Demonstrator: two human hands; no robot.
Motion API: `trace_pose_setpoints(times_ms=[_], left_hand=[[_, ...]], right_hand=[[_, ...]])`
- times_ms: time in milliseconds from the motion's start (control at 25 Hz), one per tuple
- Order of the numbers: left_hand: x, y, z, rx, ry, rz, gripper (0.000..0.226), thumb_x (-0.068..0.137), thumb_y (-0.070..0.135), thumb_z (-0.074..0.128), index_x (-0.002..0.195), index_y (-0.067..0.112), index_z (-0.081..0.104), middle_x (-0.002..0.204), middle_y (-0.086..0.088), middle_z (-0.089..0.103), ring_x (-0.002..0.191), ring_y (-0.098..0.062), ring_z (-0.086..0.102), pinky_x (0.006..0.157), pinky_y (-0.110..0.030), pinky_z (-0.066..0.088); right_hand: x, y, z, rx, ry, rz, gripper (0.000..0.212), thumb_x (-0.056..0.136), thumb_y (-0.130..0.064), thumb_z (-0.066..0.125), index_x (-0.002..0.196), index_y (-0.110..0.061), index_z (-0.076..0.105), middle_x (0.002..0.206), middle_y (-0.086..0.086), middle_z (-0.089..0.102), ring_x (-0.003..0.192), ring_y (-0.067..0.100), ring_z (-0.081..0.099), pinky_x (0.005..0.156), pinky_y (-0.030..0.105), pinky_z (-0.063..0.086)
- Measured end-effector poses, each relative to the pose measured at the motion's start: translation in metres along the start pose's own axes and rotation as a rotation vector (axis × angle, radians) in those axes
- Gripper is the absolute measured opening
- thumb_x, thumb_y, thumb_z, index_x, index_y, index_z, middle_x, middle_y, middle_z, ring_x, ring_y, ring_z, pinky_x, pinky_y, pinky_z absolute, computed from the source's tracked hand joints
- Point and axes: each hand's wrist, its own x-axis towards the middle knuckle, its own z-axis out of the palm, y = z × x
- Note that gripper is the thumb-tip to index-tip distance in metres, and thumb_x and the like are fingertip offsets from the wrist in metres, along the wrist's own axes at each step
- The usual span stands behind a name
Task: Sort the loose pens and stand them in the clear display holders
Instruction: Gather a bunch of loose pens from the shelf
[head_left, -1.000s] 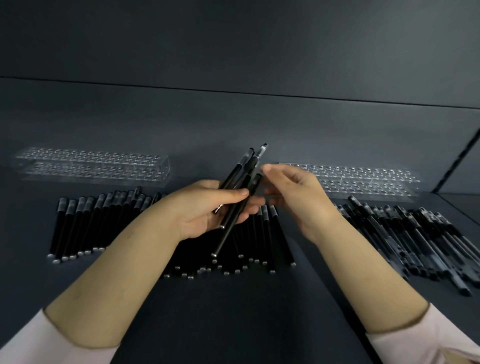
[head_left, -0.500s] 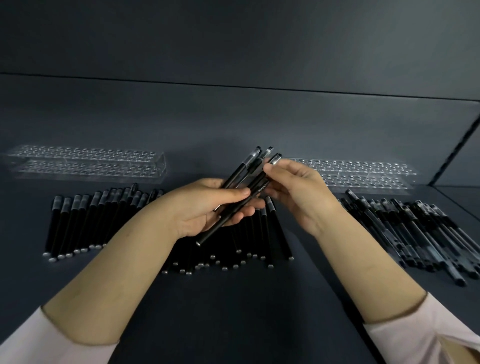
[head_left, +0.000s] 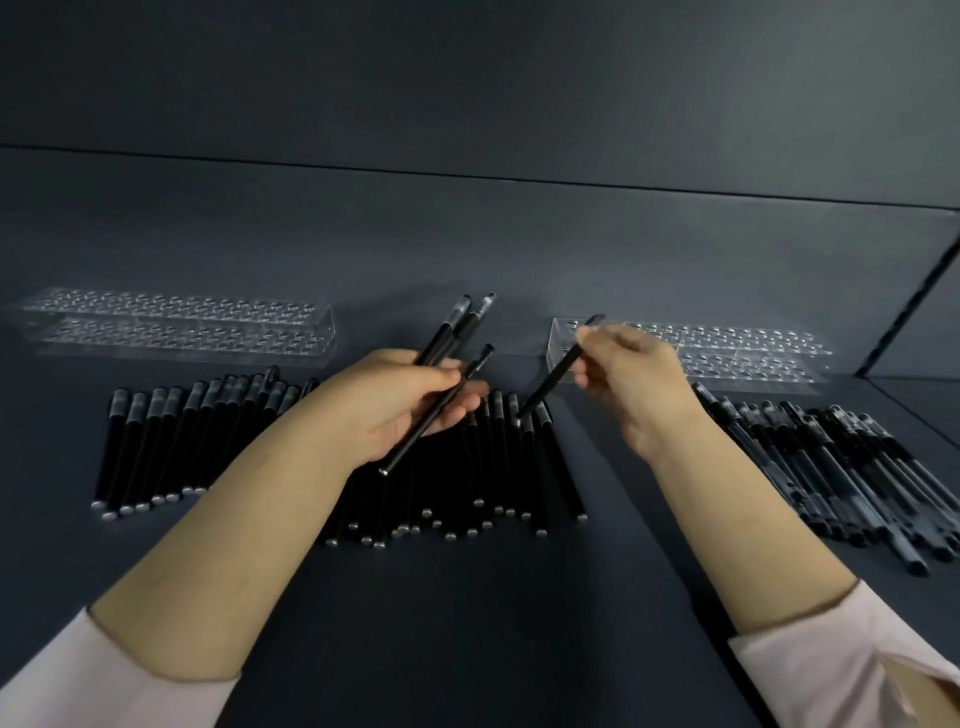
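My left hand is clamped on a small bundle of black pens, thumb across the barrels, their capped ends fanning up and away from me. My right hand, held apart from the left, pinches a single pen near its top. That pen slants down to the left, its lower tip over the middle row of pens lying on the dark table; I cannot tell whether it touches them. Another row lies to the left and a looser pile to the right. Two clear display holders sit beyond them.
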Motion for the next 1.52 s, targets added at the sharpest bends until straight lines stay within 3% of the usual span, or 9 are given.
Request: trace_pose_setpoints(times_ms=[200,320,440,600,760,1040,1200,1360,1520], left_hand=[[0.004,0.000,-0.006,-0.085,-0.007,0.000,0.015,0.095,0.000,0.055,0.103,0.009,0.065,0.095,-0.011,0.077,0.085,-0.020,0.075,0.071,-0.030,0.059],[0.007,0.000,-0.007,-0.056,0.011,0.033,0.013,0.094,0.004,0.059,0.095,0.014,0.066,0.092,-0.005,0.078,0.079,-0.012,0.074,0.064,-0.021,0.057],[0.007,-0.001,-0.007,-0.134,0.006,0.059,0.010,0.092,0.000,0.060,0.093,0.008,0.066,0.090,-0.010,0.077,0.076,-0.012,0.074,0.057,-0.018,0.056],[0.004,-0.001,-0.005,-0.151,-0.086,0.046,0.014,0.090,-0.002,0.062,0.104,0.000,0.064,0.095,-0.016,0.076,0.083,-0.017,0.075,0.061,-0.019,0.057],[0.000,-0.004,0.001,-0.072,-0.202,0.016,0.018,0.090,-0.001,0.059,0.107,0.000,0.066,0.098,-0.017,0.075,0.087,-0.020,0.074,0.065,-0.021,0.058],[0.002,-0.002,-0.003,-0.031,-0.121,0.037,0.015,0.093,0.006,0.060,0.107,0.004,0.067,0.098,-0.012,0.076,0.086,-0.018,0.075,0.064,-0.021,0.059],[0.004,-0.004,-0.004,0.110,-0.003,0.044,0.015,0.096,0.019,0.060,0.103,0.008,0.068,0.064,0.006,0.066,0.041,0.000,0.043,0.034,-0.012,0.031],[0.005,-0.002,-0.003,0.101,-0.011,0.035,0.029,0.100,0.033,0.052,0.103,0.008,0.067,0.049,0.012,0.046,0.036,0.000,0.029,0.031,-0.012,0.019],[0.007,-0.001,-0.004,0.087,-0.011,-0.006,0.043,0.100,0.046,0.044,0.102,0.010,0.066,0.048,0.011,0.040,0.034,0.000,0.026,0.029,-0.013,0.019]], right_hand=[[-0.016,0.011,0.008,-0.593,-0.323,0.051,0.038,0.081,-0.012,0.075,0.116,-0.010,0.061,0.066,0.005,0.062,0.046,0.006,0.055,0.046,0.015,0.048],[-0.020,0.012,0.012,-0.668,-0.347,0.015,0.046,0.078,-0.014,0.078,0.120,-0.010,0.061,0.072,0.012,0.065,0.055,0.012,0.060,0.051,0.017,0.051],[-0.021,0.015,0.017,-0.618,-0.356,-0.044,0.046,0.078,-0.012,0.077,0.121,-0.007,0.061,0.086,0.017,0.068,0.065,0.017,0.065,0.059,0.022,0.057],[-0.017,0.015,0.020,-0.379,-0.247,-0.126,0.019,0.089,-0.019,0.067,0.103,-0.007,0.069,0.074,0.005,0.065,0.058,0.009,0.058,0.049,0.018,0.048],[-0.018,0.011,0.020,-0.164,-0.312,-0.044,0.005,0.089,-0.019,0.066,0.088,-0.016,0.070,0.080,0.002,0.066,0.066,0.010,0.056,0.053,0.018,0.043],[-0.012,-0.001,0.018,0.138,-0.157,0.005,0.018,0.095,-0.008,0.053,0.079,-0.012,0.061,0.061,-0.003,0.061,0.054,0.007,0.056,0.050,0.016,0.047],[-0.008,0.006,0.015,-0.036,-0.097,0.023,0.016,0.093,-0.008,0.056,0.078,-0.008,0.059,0.062,0.001,0.059,0.049,0.007,0.056,0.052,0.018,0.050],[-0.012,0.019,0.021,-0.165,-0.132,0.040,0.016,0.093,-0.006,0.057,0.077,-0.004,0.059,0.068,0.008,0.057,0.052,0.008,0.058,0.051,0.018,0.054],[-0.013,0.023,0.020,-0.225,-0.195,0.044,0.015,0.090,-0.005,0.062,0.095,0.010,0.063,0.070,0.011,0.061,0.050,0.007,0.060,0.053,0.018,0.054]])
